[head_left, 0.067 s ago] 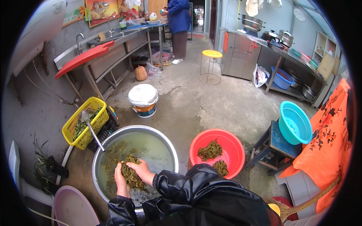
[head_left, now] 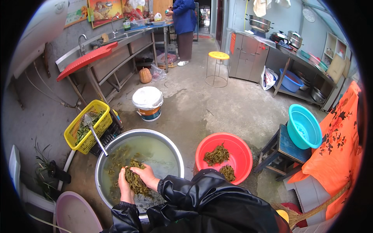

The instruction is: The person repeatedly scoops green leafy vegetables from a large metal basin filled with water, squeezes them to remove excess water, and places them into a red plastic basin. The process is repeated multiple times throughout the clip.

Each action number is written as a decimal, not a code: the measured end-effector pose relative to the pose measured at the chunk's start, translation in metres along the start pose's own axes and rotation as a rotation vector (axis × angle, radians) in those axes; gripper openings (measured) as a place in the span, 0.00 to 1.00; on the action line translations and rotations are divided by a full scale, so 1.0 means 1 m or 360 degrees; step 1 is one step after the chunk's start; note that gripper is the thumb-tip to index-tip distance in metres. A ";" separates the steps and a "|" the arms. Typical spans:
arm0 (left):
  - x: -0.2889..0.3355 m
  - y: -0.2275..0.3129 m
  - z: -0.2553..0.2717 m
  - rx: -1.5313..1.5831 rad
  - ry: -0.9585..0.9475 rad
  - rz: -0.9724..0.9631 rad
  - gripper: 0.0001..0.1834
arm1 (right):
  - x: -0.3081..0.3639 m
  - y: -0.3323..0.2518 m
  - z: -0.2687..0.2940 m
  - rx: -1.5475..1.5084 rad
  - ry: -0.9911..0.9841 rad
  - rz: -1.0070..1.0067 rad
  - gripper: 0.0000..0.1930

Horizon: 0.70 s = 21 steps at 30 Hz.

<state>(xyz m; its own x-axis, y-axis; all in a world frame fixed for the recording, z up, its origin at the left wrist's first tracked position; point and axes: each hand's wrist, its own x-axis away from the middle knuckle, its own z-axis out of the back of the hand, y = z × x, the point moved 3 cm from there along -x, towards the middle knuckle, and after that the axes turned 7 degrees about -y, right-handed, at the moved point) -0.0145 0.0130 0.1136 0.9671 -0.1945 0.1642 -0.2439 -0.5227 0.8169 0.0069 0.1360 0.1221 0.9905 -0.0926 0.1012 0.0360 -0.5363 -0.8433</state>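
Note:
Between my two hands is a dripping clump of wilted, dark green leafy greens, over the near part of a wide metal basin. My left hand presses against its left side, and my right hand wraps it from the right. Cloudy greenish water fills the basin, with more loose greens floating at its left. To the right stands a red plastic basin holding two squeezed clumps of the same greens. My black sleeves hide part of both basins' near rims.
A yellow basket of greens stands left, a long-handled metal ladle across it. Beyond are a lidded bucket and a yellow stool. At right, a turquoise basin sits on a blue stool. Another person stands at the far counter.

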 end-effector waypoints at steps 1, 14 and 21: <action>0.000 0.000 0.000 0.0033 0.0000 0.0037 0.20 | -0.001 0.000 0.000 0.0019 0.0005 0.0013 0.14; 0.016 0.018 -0.013 -0.0351 0.0026 -0.0273 0.21 | 0.000 0.001 0.000 -0.0178 -0.0065 -0.0097 0.12; 0.019 0.022 -0.014 -0.0334 0.0014 -0.0374 0.25 | 0.002 0.001 -0.001 -0.0237 -0.0090 -0.0112 0.12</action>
<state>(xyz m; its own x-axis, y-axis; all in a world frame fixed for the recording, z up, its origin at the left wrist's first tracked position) -0.0004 0.0094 0.1419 0.9960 -0.0808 -0.0382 0.0057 -0.3698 0.9291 0.0091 0.1346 0.1220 0.9923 -0.0053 0.1241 0.0900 -0.6586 -0.7471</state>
